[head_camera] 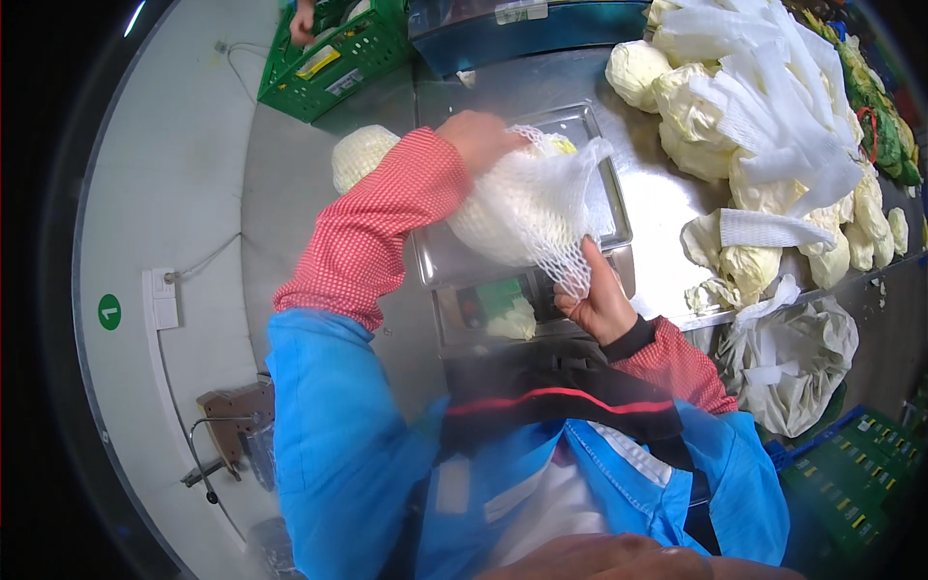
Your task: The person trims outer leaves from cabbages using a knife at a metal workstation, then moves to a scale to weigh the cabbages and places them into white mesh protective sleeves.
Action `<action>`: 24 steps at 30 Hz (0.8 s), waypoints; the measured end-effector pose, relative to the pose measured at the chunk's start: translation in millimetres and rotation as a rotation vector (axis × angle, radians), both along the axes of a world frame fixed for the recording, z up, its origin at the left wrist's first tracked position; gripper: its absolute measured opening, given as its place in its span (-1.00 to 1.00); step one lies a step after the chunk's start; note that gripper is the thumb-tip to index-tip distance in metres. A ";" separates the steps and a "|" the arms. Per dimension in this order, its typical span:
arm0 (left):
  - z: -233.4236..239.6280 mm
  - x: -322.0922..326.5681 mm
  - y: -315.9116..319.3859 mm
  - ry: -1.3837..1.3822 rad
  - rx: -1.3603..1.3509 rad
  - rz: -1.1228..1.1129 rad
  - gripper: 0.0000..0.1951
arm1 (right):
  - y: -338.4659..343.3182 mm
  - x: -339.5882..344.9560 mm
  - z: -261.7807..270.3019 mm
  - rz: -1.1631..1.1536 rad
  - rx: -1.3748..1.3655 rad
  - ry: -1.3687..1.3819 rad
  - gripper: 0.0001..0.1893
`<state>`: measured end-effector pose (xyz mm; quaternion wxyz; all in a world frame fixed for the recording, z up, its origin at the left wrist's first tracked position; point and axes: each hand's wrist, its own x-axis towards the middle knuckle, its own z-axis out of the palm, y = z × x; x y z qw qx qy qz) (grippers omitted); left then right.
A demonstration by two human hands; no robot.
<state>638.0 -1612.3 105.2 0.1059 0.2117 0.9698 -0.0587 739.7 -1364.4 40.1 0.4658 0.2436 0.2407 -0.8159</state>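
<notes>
A pale cabbage (489, 232) sits partly inside a white foam net sleeve (540, 196), above a steel weighing tray (616, 210). My left hand (475, 141) grips the far edge of the sleeve, its fingertips partly hidden by the mesh. Near me, my right hand (598, 297) pinches the stretched near end of the same net between thumb and fingers. Yellowish leaf shows through the sleeve's opening at the far side. Another cabbage, fully netted (362, 152), rests left of the tray, partly behind my left sleeve.
Several bare cabbages (638, 76) and a heap of foam nets (790, 109) lie at the right. A loose leaf (513, 319) covers part of the scale panel. Another person's hand (301, 25) is at a green crate (333, 69). A plastic bag (797, 370) hangs below the table edge.
</notes>
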 end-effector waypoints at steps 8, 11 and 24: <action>-30.7 82.0 -58.9 -0.261 0.420 0.628 -0.62 | -12.1 -93.4 -0.4 0.259 0.335 0.609 -0.62; -57.2 109.9 -64.4 -0.221 0.839 1.019 -0.58 | -32.2 -134.8 4.1 0.531 0.623 0.905 -0.50; -60.4 48.8 -71.6 -0.042 0.558 0.840 -0.53 | -30.6 -151.1 -7.7 0.474 0.743 0.838 -0.59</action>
